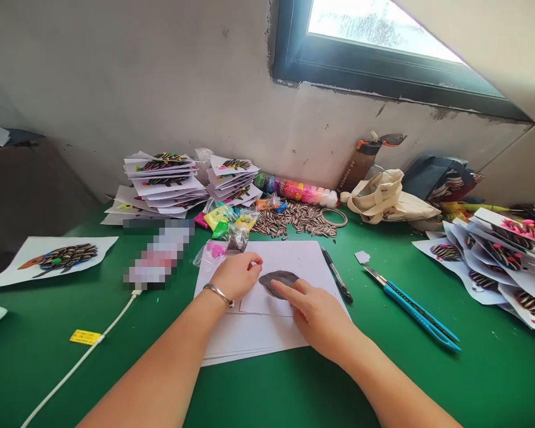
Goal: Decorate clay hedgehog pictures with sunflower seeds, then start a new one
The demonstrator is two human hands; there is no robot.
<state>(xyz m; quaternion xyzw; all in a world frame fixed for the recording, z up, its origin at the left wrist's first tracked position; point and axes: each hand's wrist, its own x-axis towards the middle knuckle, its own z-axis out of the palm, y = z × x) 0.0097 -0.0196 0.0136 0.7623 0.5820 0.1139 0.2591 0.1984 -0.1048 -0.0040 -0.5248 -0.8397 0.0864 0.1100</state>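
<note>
A flattened dark grey piece of clay (285, 278), oval with a pointed left end, lies on white paper (276, 340) in front of me. My right hand (323, 312) rests over its right side with the index finger stretched onto the clay and the other fingers bent. Just left of the clay, my left hand (236, 276) is curled, its fingers drawn together; whatever they may hold is hidden. A bracelet (219, 293) circles the left wrist. Beside the paper's right edge lies a black pen (337, 275).
A blue utility knife (412, 308) lies right of the pen. Behind the paper are clay packets (220, 220) and loose striped sunflower seeds (301, 219). Stacks of seed-decorated sheets stand at back left (160, 184) and right (494, 255). A white cable (82, 361) crosses the left side.
</note>
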